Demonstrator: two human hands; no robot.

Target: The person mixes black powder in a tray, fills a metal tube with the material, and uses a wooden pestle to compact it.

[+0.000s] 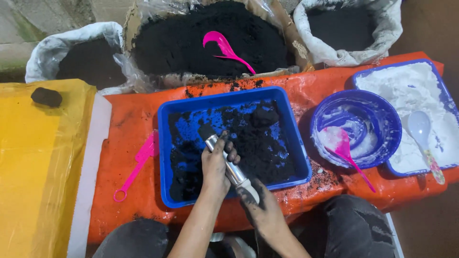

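Low bench (129,119) wrapped in orange plastic, grey concrete floor behind. Yellow sheet (38,157) covers the far left; one black lump (46,97) sits on it.

Behind the bench: three open sacks of black powder. Middle sack (210,43) is the fullest, with a pink scoop (224,48) lying on the powder. Left sack (81,57) and right sack (349,28) have white rolled rims.

Centre of bench: blue tray (229,143), partly covered with black powder, bare blue showing at upper left. A dark clump (264,116) lies near the tray's far right.

Both hands blackened. Left hand (217,165) closed round the middle of a metal tube (229,167), fingers curled over it. Right hand (260,208) grips the tube's lower, white end at the tray's near rim. The tube is tilted, its upper end over the tray and packed with black powder.

Pink comb-like tool (138,165) lies on the orange plastic just left of the tray.

Right of the tray: round blue bowl (356,129) smeared with white paste, a pink spoon (346,153) leaning in it, handle over the rim. Further right, a second blue tray (416,114) full of white powder, with a white spoon (423,138) resting on it.

Dark trousers, knees visible at bottom edge.
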